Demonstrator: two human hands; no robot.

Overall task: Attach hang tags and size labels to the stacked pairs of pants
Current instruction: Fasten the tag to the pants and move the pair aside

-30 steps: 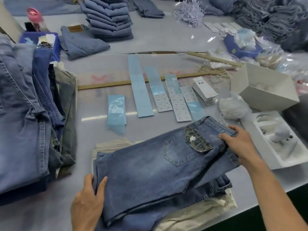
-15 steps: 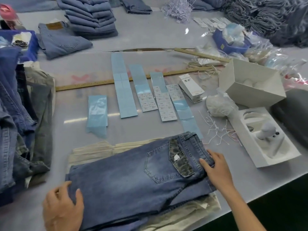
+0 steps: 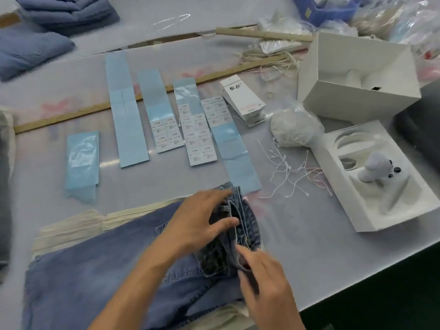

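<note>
Nearest, right hand [image 3: 266, 279] pinching the waistband of jeans [image 3: 95, 270] on the stack at tabletop [image 3: 297, 234] edge. Left hand [image 3: 197, 220] pressing there, fingers straight. Beyond, label strips [image 3: 202, 132], strings [image 3: 290, 170], hang tags [image 3: 242, 98].

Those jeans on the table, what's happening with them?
A person is working at the waistband of the top pair of blue jeans on a small stack. The left hand lies over the waistband with fingers spread, and the right hand pinches its edge. No tag is on yet: the hang tags, loose strings and label sheets lie untouched farther back on the table.
</note>
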